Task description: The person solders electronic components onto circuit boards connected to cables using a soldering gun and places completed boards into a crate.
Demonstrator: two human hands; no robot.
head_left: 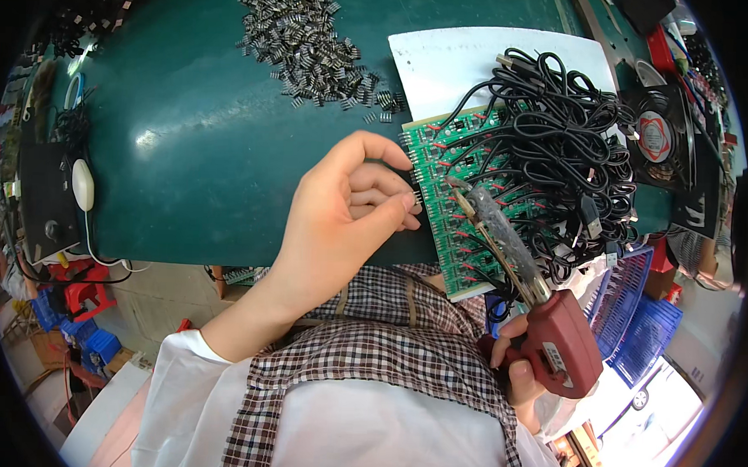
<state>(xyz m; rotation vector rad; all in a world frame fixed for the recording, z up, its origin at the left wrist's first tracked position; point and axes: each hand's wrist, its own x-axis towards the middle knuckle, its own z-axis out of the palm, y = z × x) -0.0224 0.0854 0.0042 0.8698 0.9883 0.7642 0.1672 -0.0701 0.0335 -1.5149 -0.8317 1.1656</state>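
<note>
My left hand [350, 208] pinches a small dark component at the left edge of a green circuit board [442, 166] lying on the dark green table. My right hand [521, 374] grips the red handle of a soldering gun [551, 338]. Its long grey barrel reaches up over the board, with the tip near the board's middle. A tangle of black cables [559, 133] is attached to the board and covers its right part.
A heap of small dark components [310, 46] lies at the back of the table [196, 145]. White paper [446, 63] sits under the cables. A small fan [657, 136] stands at right, blue baskets [635, 313] below it, a white mouse [82, 184] at left.
</note>
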